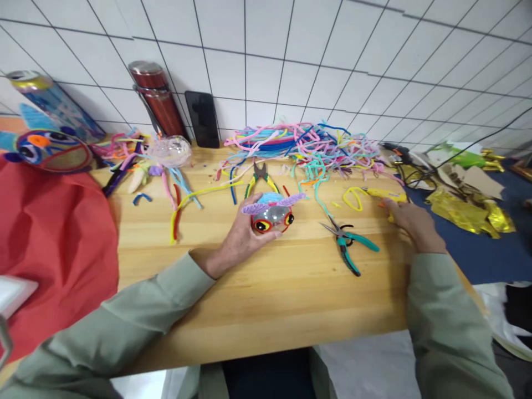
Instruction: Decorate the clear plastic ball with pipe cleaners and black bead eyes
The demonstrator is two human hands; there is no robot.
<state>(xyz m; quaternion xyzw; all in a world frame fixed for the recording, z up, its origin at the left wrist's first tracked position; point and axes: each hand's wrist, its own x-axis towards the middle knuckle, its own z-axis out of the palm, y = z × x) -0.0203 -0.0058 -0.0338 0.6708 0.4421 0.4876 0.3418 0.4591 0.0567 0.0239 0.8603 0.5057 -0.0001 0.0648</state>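
My left hand [245,233] is closed around the side of a clear ball craft [274,213]. The ball has yellow-and-black eyes ringed in red, a light blue top and purple fuzzy strips across it. Out to the right, my right hand [413,221] is wrapped round the handle of a yellow glue gun [386,194], whose nozzle points left. A yellow pipe cleaner loop [353,199] lies by the nozzle. Between the hands rest teal-handled pliers [349,242] with their jaws toward the back. Yellow-and-green cutting pliers [260,176] lie just behind the ball.
Piled pipe cleaners [291,141] line the back by the tiled wall. A red thermos [160,100], a phone [202,119] and a can [56,105] stand at back left. A finished-looking face craft [54,152] sits by red cloth [62,238]. Gold foil [461,210] lies right.
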